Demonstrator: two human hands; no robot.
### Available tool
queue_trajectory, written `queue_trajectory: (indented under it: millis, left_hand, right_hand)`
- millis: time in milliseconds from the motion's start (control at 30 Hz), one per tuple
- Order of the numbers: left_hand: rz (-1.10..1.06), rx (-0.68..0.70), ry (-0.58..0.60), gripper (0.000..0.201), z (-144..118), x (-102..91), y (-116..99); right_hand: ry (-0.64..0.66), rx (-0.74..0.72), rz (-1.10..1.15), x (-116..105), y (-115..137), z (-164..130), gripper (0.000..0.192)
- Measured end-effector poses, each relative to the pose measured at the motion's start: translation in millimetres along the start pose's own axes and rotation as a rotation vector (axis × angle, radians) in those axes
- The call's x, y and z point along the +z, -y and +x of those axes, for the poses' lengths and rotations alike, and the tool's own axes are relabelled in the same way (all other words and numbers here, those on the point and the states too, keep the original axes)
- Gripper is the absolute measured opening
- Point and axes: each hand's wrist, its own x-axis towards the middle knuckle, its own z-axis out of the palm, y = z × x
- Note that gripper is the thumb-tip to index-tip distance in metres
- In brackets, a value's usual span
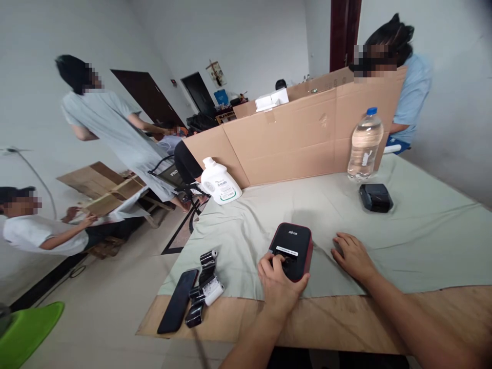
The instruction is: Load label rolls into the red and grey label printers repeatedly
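A small black portable label printer (295, 237) with red sides and a white strip on top lies on the cloth in front of me. My left hand (280, 284) grips its near end: the thumb is on the right edge, other fingers on the left side, and one finger bends onto the top by a dark opening. What lies under that fingertip is hidden. To the right, my right hand (354, 257) rests palm down on the cloth with its fingers stretched out, apart from the printer and holding nothing.
Left of the printer are several small rolls (207, 279) in black-and-white wrapping and a dark phone (179, 301). Farther back stand a white jug (221, 182), a large water bottle (365, 146), a second black device (375, 198) and a cardboard panel (292, 143). Other people are beyond.
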Motion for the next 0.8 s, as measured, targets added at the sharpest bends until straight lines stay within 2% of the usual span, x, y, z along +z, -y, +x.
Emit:
queue_trajectory:
  millis: [100,200,300,367,433,533,633,800]
  left_hand:
    - [-0.072,0.003,0.051,0.056,-11.0,-6.9,17.9]
    - [-0.319,-0.015,0.037,0.054,2.8,-14.5,46.8]
    - [-0.686,-0.203,0.065,0.054,36.8,-10.3,73.4]
    - [-0.924,-0.375,0.197,0.058,57.8,-0.7,81.4]
    - [-1.152,-0.455,0.368,0.062,68.5,9.8,79.2]
    - [-1.415,-0.421,0.557,0.064,62.9,18.2,63.3]
    - [-1.49,-0.411,0.551,0.057,44.2,17.0,48.6]
    - [-1.459,-0.428,0.48,0.057,22.9,16.5,47.2]
  right_hand:
    - [-0.019,-0.013,0.02,2.3,-4.0,0.2,0.034]
    - [-0.074,0.0,0.131,3.6,-0.5,-0.3,0.035]
    - [-0.134,0.037,0.377,3.7,25.0,-5.2,0.042]
    - [-0.129,0.075,0.561,4.7,54.8,-11.6,0.049]
    - [-0.099,0.122,0.727,7.2,88.1,-18.5,0.056]
    - [-0.086,0.205,0.915,11.1,126.7,-24.8,0.063]
    - [-0.101,0.263,1.032,10.0,139.1,-25.4,0.062]
    - [-0.031,0.223,1.084,-1.7,128.0,-27.1,0.059]
